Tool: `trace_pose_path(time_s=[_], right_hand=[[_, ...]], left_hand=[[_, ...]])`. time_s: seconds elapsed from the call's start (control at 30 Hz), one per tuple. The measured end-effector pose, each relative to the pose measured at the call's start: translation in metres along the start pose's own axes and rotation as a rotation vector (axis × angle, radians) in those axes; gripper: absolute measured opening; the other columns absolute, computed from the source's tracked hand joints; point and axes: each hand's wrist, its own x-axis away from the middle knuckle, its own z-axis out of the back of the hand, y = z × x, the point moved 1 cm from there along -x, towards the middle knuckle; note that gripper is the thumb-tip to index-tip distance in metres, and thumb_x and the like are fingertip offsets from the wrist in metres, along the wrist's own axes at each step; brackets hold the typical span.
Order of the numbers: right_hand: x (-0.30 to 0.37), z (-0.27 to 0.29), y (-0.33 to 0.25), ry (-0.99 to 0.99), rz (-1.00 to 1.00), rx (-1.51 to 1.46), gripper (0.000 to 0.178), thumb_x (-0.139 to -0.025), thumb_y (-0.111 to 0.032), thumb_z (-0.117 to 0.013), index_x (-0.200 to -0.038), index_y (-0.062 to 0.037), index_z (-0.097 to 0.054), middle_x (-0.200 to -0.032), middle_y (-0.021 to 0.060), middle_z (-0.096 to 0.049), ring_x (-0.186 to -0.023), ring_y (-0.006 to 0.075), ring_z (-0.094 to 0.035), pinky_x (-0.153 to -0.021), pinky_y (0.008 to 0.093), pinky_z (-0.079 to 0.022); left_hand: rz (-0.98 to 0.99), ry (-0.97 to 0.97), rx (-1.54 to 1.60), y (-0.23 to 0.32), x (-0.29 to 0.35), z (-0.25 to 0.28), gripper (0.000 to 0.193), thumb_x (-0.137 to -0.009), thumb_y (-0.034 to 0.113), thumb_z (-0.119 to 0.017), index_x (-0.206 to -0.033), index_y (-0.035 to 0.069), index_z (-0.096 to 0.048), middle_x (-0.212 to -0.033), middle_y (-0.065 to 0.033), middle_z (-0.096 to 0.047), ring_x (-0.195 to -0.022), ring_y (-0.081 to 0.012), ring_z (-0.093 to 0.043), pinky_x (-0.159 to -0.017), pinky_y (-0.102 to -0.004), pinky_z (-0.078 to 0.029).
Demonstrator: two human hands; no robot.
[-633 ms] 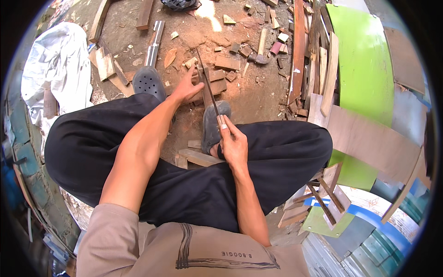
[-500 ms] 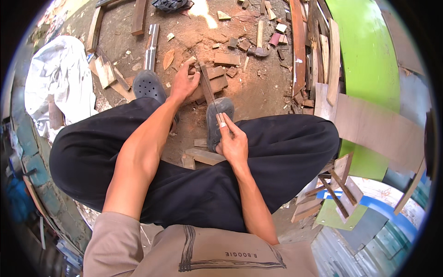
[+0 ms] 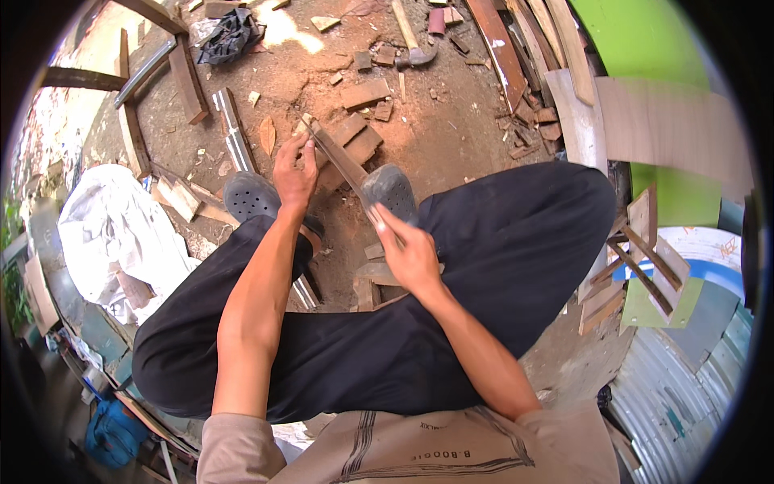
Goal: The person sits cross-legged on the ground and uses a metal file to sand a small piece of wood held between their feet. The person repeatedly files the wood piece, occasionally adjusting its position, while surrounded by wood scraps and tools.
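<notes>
A long, narrow dark brown strip (image 3: 339, 160) slants from beyond my left fingertips back to my right hand. My right hand (image 3: 409, 256) is closed round its near end, slightly blurred; whether the strip is wood or a blade I cannot make out. My left hand (image 3: 295, 171) is bent at the strip's far end, fingertips against a small pale wood piece (image 3: 305, 123). Stacked wood blocks (image 3: 363, 147) lie on the ground just right of the strip. The strip passes beside my right grey clog (image 3: 390, 192); my left clog (image 3: 248, 196) is left of my left hand.
A claw hammer (image 3: 407, 36) lies beyond the blocks among wood offcuts. At the left is a white cloth sack (image 3: 113, 234), with a black plastic bag (image 3: 230, 36) farther off. Long planks (image 3: 500, 56) and a green panel (image 3: 645, 40) line the right side.
The whole view has turned and shifted, so the ground things sit lower on the left and higher on the right. Both hands stay at the strip; the right one is more blurred now.
</notes>
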Motion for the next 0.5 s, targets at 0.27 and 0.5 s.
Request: trace_pose_path(time_s=[0.27,0.5], right_hand=[[-0.01,-0.013,-0.002,0.041,0.047,-0.026,0.035,-0.101,-0.023,-0.06,-0.13,-0.0062,-0.068,-0.118,0.0212,-0.069,-0.111,0.0385,-0.066,-0.091,0.0386,-0.055],[-0.031,-0.008,-0.012,-0.02,-0.053,-0.008,0.034,-0.101,-0.02,-0.061,-0.131,-0.004,-0.067,-0.119,0.0204,-0.07,-0.112,0.0332,-0.069,-0.09,0.0343,-0.056]], left_hand=[[0.02,-0.074,-0.094,-0.002,-0.003,0.006,0.018,-0.097,0.022,-0.069,-0.107,0.009,-0.074,-0.107,-0.0127,-0.074,-0.101,-0.0297,-0.071,-0.089,-0.0374,-0.056],[0.038,-0.069,-0.07,0.007,-0.004,0.004,0.016,-0.097,0.018,-0.066,-0.107,0.008,-0.074,-0.107,-0.0118,-0.074,-0.1,-0.0298,-0.071,-0.088,-0.0382,-0.055]])
